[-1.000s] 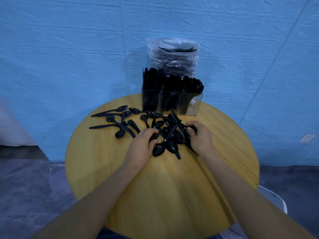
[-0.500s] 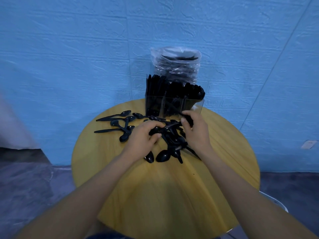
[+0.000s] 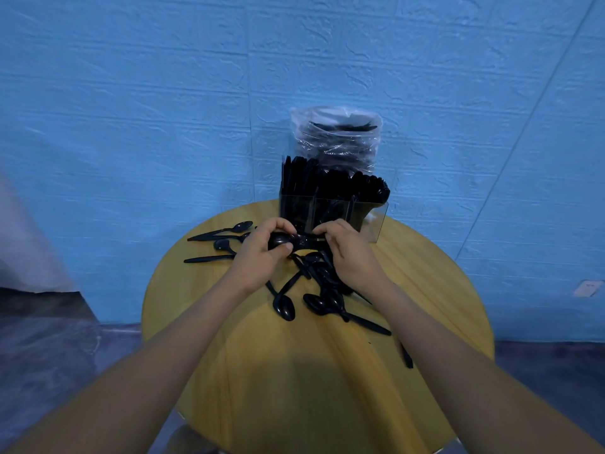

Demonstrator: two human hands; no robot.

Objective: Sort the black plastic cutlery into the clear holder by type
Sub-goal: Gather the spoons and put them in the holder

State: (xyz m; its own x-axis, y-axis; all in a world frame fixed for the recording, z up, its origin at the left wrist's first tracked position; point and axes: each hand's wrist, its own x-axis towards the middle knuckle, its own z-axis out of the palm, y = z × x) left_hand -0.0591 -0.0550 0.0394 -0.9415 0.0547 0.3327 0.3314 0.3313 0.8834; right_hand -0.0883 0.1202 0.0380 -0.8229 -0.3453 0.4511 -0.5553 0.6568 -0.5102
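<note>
On the round wooden tabletop (image 3: 229,371), seen from the head camera, both hands meet just in front of the clear holder (image 3: 376,221) and hold a small bunch of black spoons (image 3: 296,241) between them. The left hand (image 3: 262,257) has its fingers (image 3: 278,226) curled over the bowl end of the bunch, with the thumb pressed against it from below. The right hand (image 3: 350,257) pinches the handle end, its fingers bent down onto the black plastic. The bunch lies roughly level and sits raised above the loose pile

The clear holder stands at the far edge of the tabletop, against the blue wall (image 3: 131,109). It is divided into compartments, each packed with upright black cutlery; the right compartment shows rounded spoon bowls at the top, while the pieces in the left one are too dark to tell by type. Behind the holder stands a clear plastic bag (image 3: 337,139) with more black cutlery inside

Below the hands a loose pile of spoons (image 3: 320,290) lies tangled on the tabletop, with one spoon (image 3: 284,308) lying bowl towards the person just left of the pile. Several more spoons (image 3: 222,239) lie scattered to the left of the left hand. A small black piece (image 3: 406,355) lies apart near the right forearm, too blurred to tell its type
</note>
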